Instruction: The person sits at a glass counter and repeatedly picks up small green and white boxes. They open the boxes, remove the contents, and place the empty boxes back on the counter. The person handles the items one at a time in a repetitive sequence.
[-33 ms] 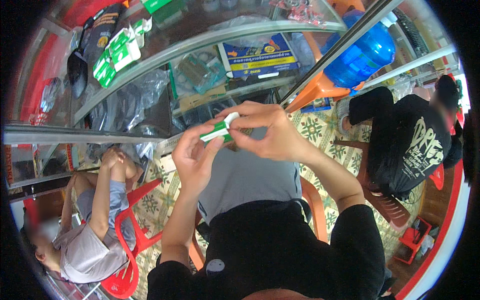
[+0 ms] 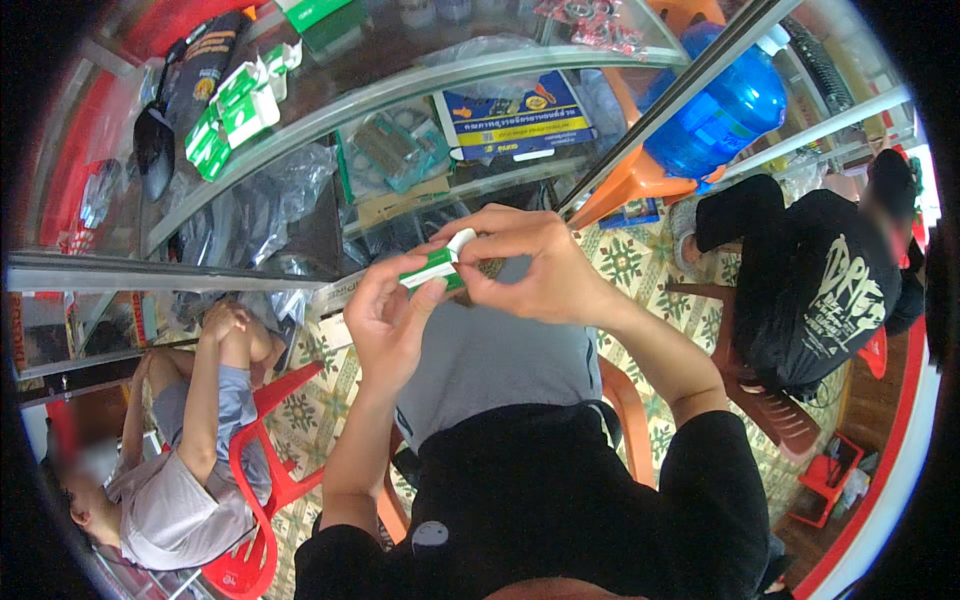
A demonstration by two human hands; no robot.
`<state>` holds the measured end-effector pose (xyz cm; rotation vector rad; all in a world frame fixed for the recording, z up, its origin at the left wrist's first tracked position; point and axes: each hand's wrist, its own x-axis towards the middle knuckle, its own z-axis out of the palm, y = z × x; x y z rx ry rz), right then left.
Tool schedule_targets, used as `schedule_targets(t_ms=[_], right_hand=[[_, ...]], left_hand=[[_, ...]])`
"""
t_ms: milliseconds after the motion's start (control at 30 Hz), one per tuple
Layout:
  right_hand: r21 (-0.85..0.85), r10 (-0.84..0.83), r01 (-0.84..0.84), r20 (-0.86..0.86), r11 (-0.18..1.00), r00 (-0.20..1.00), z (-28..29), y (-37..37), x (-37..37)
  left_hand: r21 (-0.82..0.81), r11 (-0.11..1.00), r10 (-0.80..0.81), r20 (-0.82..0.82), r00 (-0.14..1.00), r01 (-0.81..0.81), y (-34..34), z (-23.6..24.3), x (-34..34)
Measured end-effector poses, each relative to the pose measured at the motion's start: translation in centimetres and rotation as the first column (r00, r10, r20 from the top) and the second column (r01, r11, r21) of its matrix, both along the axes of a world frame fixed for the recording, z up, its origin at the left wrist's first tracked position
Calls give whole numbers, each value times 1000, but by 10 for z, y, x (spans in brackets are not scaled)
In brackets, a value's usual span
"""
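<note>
A small green-and-white cardboard box [image 2: 432, 267] is held between my two hands above my lap, in front of the glass case. The fingers and thumb of my left hand [image 2: 385, 318] are closed round its left part. At the box's right end, a white flap [image 2: 460, 241] stands up, open. My right hand [image 2: 530, 262] pinches at this end with thumb and forefinger, touching the box beside the flap. What lies inside the box is hidden.
Several similar green-and-white boxes [image 2: 236, 110] lie on the glass display case at the upper left. A blue water bottle [image 2: 722, 100] rests on an orange stool [image 2: 640, 180]. One person sits on a red chair [image 2: 262, 480] at left; another person [image 2: 815, 280] sits at right.
</note>
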<state>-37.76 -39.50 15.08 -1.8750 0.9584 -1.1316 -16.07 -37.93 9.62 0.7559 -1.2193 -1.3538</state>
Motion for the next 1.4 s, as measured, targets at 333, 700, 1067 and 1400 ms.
schedule_targets(t_ms=[333,700,1067,1400], right_hand=[[556,-362,101,383,825,850,19,-6,-24],[-418,-802,833,315,362,507,50,-86,-107],[-842,-896,411,-173,350,408,30,-131,-147],[-810,-785,425,-68,404,616,43,-83,-100]], left_hand=[[232,969,129,-181,975,-85,-4,4,3],[287,950,166,-132,977,-123,6,-7,13],[260,954,173,-84,981,-146,11,-12,16],[183,979,105,-77,991,-89,5,-2,16]])
